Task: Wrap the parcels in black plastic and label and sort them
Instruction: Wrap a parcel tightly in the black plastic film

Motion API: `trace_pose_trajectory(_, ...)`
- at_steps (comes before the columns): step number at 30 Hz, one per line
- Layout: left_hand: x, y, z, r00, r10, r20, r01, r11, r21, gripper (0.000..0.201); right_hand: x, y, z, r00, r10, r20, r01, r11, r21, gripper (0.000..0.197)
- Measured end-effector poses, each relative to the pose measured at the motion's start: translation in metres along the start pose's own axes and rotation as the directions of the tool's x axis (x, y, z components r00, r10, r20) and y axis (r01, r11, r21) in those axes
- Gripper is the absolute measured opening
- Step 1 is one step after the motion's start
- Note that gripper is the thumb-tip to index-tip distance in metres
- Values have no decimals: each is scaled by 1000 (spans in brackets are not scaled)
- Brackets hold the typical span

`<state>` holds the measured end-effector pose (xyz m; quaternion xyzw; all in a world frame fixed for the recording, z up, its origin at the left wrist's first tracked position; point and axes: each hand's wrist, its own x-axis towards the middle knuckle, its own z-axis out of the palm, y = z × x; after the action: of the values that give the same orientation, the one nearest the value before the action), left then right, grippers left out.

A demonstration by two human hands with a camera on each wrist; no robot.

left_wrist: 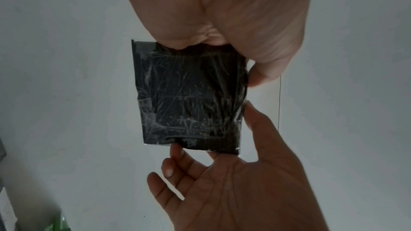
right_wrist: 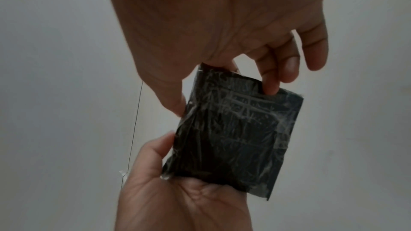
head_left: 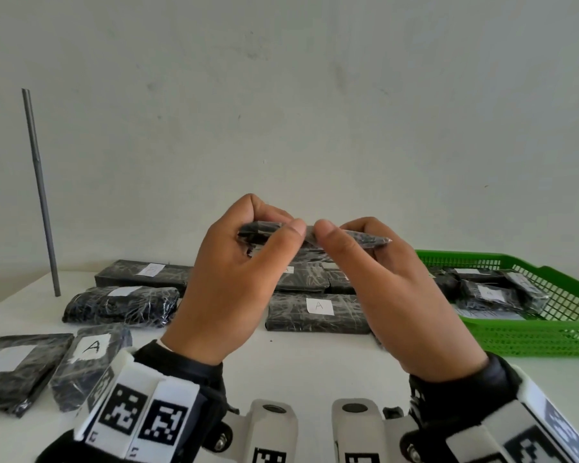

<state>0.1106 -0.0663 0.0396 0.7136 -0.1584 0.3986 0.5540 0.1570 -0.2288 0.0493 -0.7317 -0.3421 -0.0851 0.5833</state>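
Head view: left hand [head_left: 234, 272] and right hand [head_left: 391, 289] are pinching a small black parcel [head_left: 365, 238] above the bench [head_left: 298, 362].

Left wrist: no label is showing on its underside.

Right wrist: fingers [right_wrist: 270, 85] are curling under; keeping it level should help smooth the wrap.

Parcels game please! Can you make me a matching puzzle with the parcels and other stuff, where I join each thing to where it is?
Things:
1. small black parcel
2. green basket
3. parcel marked A
4. grey rod

Places:
a. standing upright at the table's far left
b. lying flat on the table, behind the hands
c. held up in the air by both hands
d. on the table at the right, with parcels inside

Pairs: 1-c, 2-d, 3-b, 4-a
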Motion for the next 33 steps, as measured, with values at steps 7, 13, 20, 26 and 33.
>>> trace_pose_trajectory(7, 3, -5, -7, 999, -41, -6, 39, 980, -194, 31, 3, 4, 0, 997, 73, -13, -71, 987, 142, 67)
trace_pose_trajectory(13, 3, -12, -6, 983, -185, -10, 184, 980, -79, 44, 10, 12, 5, 982, 168, -89, -116, 899, 423, 25)
trace_pose_trajectory(20, 7, -6, -6, 928, -370, -30, 363, 922, -132, 35, 10, 15, -3, 985, 130, -112, -90, 947, 309, 23)
trace_pose_trajectory(26, 8, -6, -13, 929, -370, 11, 370, 929, -23, 47, 11, 18, -5, 984, 95, -150, -68, 982, 179, 55)
trace_pose_trajectory(33, 8, -1, -36, 903, -370, 219, 319, 918, 234, 39, 15, 25, -21, 991, 89, -98, -90, 996, -9, 30)
